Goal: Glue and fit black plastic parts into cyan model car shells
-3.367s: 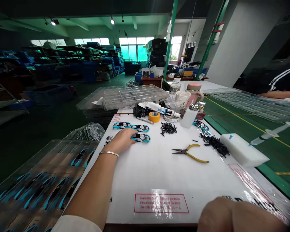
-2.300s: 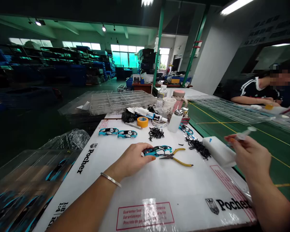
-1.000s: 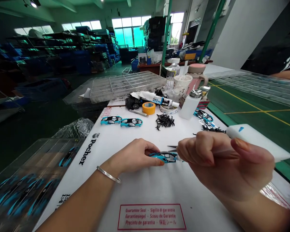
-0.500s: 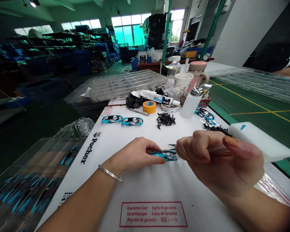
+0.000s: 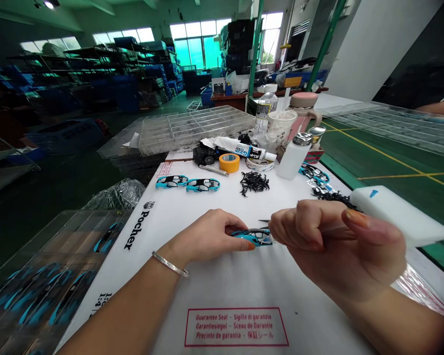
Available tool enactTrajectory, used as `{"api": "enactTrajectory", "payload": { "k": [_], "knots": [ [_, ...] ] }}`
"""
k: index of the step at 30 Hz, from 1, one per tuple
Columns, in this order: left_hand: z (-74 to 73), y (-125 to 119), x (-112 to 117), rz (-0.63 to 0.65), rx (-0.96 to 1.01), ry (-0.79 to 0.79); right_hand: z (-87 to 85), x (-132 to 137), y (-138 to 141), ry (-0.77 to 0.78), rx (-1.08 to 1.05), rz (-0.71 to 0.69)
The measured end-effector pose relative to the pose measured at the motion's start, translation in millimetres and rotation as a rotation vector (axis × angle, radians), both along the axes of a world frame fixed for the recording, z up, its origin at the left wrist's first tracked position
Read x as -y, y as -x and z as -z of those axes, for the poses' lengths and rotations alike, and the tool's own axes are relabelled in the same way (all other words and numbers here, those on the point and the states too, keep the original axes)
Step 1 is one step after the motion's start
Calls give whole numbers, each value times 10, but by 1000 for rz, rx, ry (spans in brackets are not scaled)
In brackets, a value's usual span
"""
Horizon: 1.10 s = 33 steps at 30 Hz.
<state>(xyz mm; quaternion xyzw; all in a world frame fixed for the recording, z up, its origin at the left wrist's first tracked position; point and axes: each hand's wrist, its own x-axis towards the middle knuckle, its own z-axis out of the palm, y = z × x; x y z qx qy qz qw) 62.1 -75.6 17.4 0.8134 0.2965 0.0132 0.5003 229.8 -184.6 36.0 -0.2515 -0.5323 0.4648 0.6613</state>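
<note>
Now the two hands are close together, near the middle of a white board (image 5: 214, 296). The left hand (image 5: 203, 236) grips a blue and black toy car shell (image 5: 252, 237), with its fingers pressed on the top and side. The right hand (image 5: 336, 246) is curled shut around a thin syringe (image 5: 335, 231), and its small tip is right at the end of the shell. So the shell is held up in the left hand, just above the board, and the syringe is pointed at it. The shell is bright blue with black parts and has open holes for windows. Two more shells (image 5: 188, 183) lie on the board farther away. Just behind the shell, the pointy tips of some pliers (image 5: 264, 222) show
</note>
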Motion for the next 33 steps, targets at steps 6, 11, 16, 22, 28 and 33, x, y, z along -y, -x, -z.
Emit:
{"api": "enactTrajectory", "payload": {
  "k": [6, 11, 16, 22, 28, 33],
  "knots": [
    [1, 1, 2, 2, 1, 15, -3, 3, -2, 3, 9, -6],
    [1, -9, 8, -7, 11, 19, 1, -8, -8, -7, 21, -17],
    [-10, -11, 9, -14, 4, 17, -4, -4, -28, 5, 23, -26],
    [-24, -15, 8, -15, -4, 35, -9, 9, -42, 15, 36, -33],
    [-36, -17, 20, -25, 4, 29, -13, -2, -45, 20, 40, -31],
    [-34, -16, 21, -34, 5, 29, -18, -6, -55, 17, 51, -32]
  ]
}}
